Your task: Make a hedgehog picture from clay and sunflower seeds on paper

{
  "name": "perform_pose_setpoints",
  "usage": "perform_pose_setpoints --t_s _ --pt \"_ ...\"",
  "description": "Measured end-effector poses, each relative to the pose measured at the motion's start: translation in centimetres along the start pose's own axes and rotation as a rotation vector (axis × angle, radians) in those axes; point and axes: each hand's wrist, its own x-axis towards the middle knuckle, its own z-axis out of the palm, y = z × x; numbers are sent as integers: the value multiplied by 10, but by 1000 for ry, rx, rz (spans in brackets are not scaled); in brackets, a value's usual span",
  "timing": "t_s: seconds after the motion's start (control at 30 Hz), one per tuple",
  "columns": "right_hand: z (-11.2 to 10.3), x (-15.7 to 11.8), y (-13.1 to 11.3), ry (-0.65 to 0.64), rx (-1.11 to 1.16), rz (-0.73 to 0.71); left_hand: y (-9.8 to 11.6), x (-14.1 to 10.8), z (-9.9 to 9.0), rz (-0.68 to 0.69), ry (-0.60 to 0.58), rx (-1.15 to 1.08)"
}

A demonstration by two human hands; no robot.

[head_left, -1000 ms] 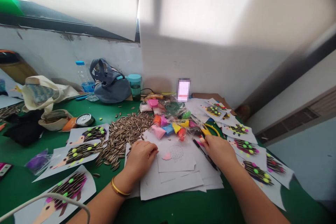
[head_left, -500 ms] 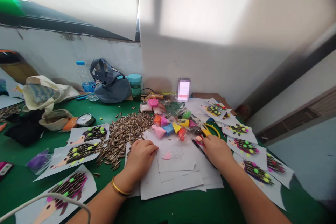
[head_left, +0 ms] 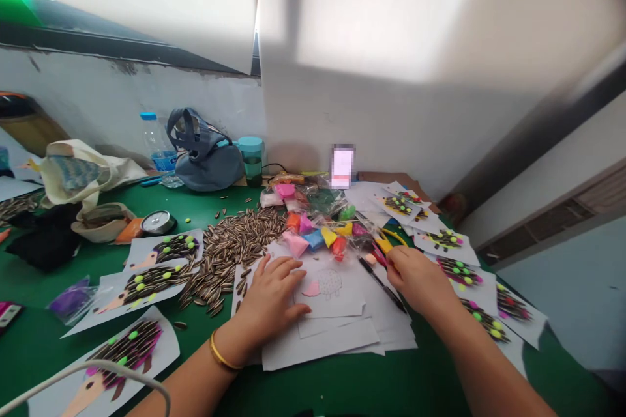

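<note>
My left hand (head_left: 274, 293) lies with its fingers spread on the white papers, beside a hedgehog drawing (head_left: 328, 283) with a pink face. My right hand (head_left: 408, 270) is closed around something pink and yellow near the yellow scissors (head_left: 385, 245); exactly what sits in its fingers is partly hidden. A black pen (head_left: 381, 283) rests on the papers between the hands. Beyond them are small bags of coloured clay (head_left: 315, 240). A heap of sunflower seeds (head_left: 235, 244) spreads left of the papers.
Seed-covered hedgehog pictures (head_left: 161, 283) lie at the left and more (head_left: 460, 272) at the right. At the back stand a phone (head_left: 342, 166), a teal-lidded cup (head_left: 253, 163), a blue bag (head_left: 208, 159) and a bottle (head_left: 159, 143). A white cable (head_left: 98, 363) crosses the lower left.
My left hand has opened and spread its fingers on the papers. My right hand has moved slightly right, off the pen, and a pink and yellow item now shows at its fingers.
</note>
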Motion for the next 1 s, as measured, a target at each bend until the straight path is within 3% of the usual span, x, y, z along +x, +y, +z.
perform_pose_setpoints --t_s 0.1,0.2,0.27,0.5,0.63,0.77,0.9,1.0 --pt "-4 -6 -12 -83 413 58 1 -2 6 10 -73 -16" --pt "1 -7 -34 -160 892 -28 0 -4 8 10 -97 -25" --pt "7 -3 -48 -234 1084 -53 0 -4 7 12 -101 -26" --pt "25 16 -71 -395 1651 96 1 -3 5 13 -116 -45" --pt "35 15 -73 -339 1564 48 1 -3 6 21 -125 -60" --pt "44 9 -74 -217 1329 38 1 -3 8 21 -128 -57" --pt "46 6 -74 -97 999 -99 1 -3 8 25 -125 -58" --pt "44 6 -75 -93 898 -193 1 -2 6 16 -152 -56"
